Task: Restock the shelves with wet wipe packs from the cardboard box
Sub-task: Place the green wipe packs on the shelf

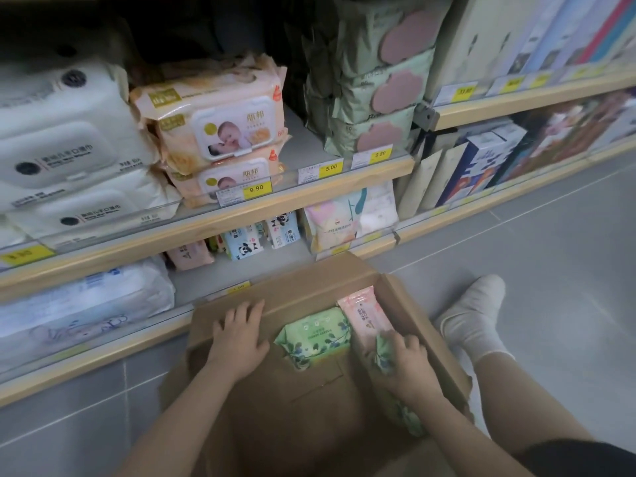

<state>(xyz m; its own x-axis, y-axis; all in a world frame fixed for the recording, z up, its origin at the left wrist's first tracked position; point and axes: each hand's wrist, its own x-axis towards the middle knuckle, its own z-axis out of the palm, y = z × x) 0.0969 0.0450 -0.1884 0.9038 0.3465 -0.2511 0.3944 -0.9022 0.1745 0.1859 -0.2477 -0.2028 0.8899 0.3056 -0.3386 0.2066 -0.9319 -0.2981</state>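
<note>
Left hand (pixel 238 333) flat on cardboard box (pixel 247 401) flap, right hand (pixel 402 356) gripping green wipe pack (pixel 380 351) inside box

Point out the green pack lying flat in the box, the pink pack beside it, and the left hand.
green pack (pixel 315 335), head view, middle of its printed face
pink pack (pixel 364 313), head view, upper face
left hand (pixel 239 337), head view, back of hand

Dim, dark top, soft blur, fisheye edges
</note>
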